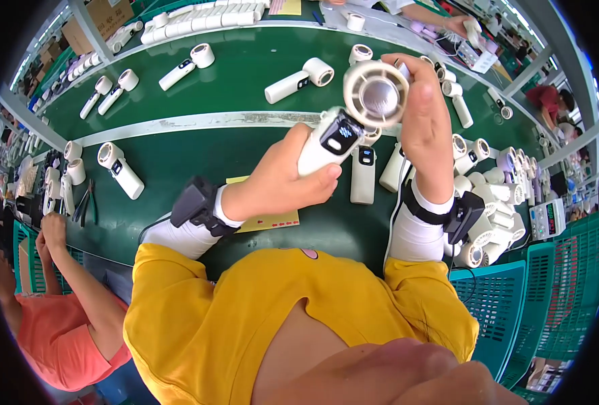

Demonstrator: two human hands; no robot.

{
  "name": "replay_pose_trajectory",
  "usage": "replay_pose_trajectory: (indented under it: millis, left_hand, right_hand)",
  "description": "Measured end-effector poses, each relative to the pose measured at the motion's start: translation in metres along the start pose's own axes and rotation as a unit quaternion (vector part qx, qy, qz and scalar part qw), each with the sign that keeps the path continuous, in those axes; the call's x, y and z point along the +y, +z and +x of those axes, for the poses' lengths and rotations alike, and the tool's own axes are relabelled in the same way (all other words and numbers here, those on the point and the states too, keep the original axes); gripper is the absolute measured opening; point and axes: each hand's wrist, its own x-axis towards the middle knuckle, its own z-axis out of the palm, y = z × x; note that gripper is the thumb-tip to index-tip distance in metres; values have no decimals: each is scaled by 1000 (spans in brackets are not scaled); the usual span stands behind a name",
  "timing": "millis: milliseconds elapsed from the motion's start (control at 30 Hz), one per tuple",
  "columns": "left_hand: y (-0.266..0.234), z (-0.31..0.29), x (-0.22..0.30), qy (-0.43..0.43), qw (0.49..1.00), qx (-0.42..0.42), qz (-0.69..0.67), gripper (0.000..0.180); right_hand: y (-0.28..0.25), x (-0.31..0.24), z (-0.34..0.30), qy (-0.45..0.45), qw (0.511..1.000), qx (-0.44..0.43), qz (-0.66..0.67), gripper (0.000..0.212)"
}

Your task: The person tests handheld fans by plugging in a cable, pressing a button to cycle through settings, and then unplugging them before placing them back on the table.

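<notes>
Yellow short-sleeved cloth shirt (286,297) filling 6 o'clock, cream plastic handheld fan (349,127) at 1

Clock read from view centre. Left hand (279,172) is wrapping its fingers round the fan's handle, thumb lying along the near side. Lit black panel on the handle is facing the camera. Right hand (429,121) is curving beside the round fan head, fingertips bending at its top rim; a small shiny piece is showing by the fingers, kind unclear. Cannot tell whether this hand is pinching or only steadying.

Second cream fan with black panel (363,182) is lying just below the held one, on the dark green tabletop (168,172). Yellow paper sheet (276,223) is lying beneath the left forearm. Heap of cream plastic fans (495,216) is sitting at 3 o'clock, teal plastic crate (494,293) at 4. Dark-handled metal pliers (92,202) are resting at 9; a co-worker in a coral shirt (70,344) is sitting at 8.
</notes>
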Motion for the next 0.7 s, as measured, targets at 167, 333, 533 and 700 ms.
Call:
replay_pose_trajectory:
  millis: [167,333,533,700]
  left_hand:
    - [-10,10,-1,192,965,35,173,35]
    - [-24,21,14,401,850,-90,330,40]
    - [-8,7,-3,9,971,-207,-115,52]
    - [-30,3,61,-83,905,-203,-365,48]
  right_hand:
    - [13,-14,-2,84,990,42,106,39]
    - [28,-34,-10,351,819,15,454,40]
    - [19,-32,-19,-26,996,70,47,28]
    - [24,-32,-12,-43,988,128,74,21]
